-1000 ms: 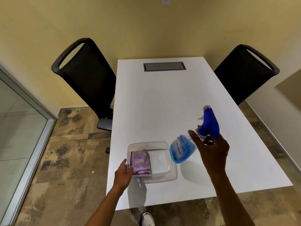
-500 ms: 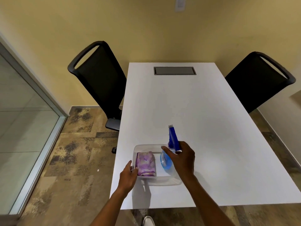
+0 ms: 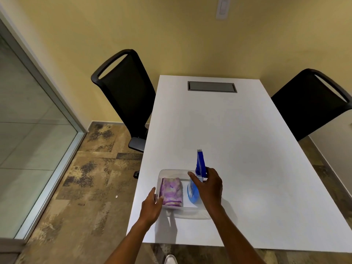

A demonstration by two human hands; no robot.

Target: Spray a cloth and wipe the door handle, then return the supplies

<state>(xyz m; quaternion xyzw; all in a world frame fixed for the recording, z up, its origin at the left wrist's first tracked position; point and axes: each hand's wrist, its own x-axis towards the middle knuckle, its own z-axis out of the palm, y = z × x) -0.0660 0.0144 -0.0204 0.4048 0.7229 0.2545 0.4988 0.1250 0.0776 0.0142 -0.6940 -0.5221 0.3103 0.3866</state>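
A clear plastic tub (image 3: 172,171) sits near the front left corner of the white table (image 3: 238,141). A folded purple cloth (image 3: 171,191) lies in its left half. A blue spray bottle (image 3: 197,180) stands upright in the tub's right half, nozzle pointing away from me. My right hand (image 3: 208,187) is wrapped around the bottle's neck and body. My left hand (image 3: 152,205) grips the tub's left front rim, thumb resting on the cloth's corner.
Two black mesh chairs flank the table: one (image 3: 125,96) at the left, one (image 3: 312,103) at the right. A grey cable hatch (image 3: 212,86) is set into the table's far end. A glass partition (image 3: 28,119) stands at the left over patterned floor.
My right hand has brought the spray bottle from above the table, tilted, down into the tub, where it now stands upright. My left hand has stayed on the tub's rim.
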